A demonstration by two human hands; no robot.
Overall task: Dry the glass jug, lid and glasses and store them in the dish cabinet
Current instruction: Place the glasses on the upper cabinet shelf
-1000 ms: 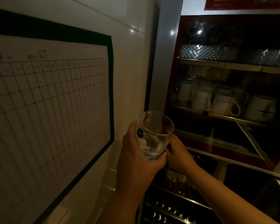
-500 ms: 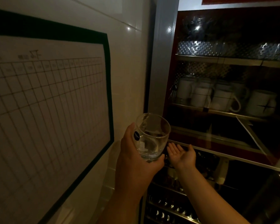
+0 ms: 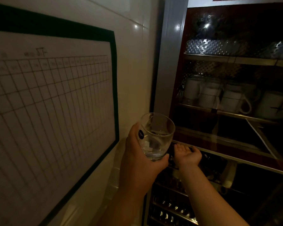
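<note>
Gripping glass [image 3: 155,136] — left hand [image 3: 142,160] raised, upright

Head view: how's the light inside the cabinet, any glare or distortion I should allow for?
Head view: cabinet interior is very dark, mugs only dimly lit; small glare spots on the frame and upper back panel; wide-angle bends the wall chart lines; glass in left hand is readable, right hand is dim.

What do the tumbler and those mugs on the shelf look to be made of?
Tumbler: clear glass, smooth; the left hand shows through it, and it bears a dark sticker. Mugs: probably glazed white ceramic, opaque with a faint sheen, though the dim light leaves that unsure.
</note>
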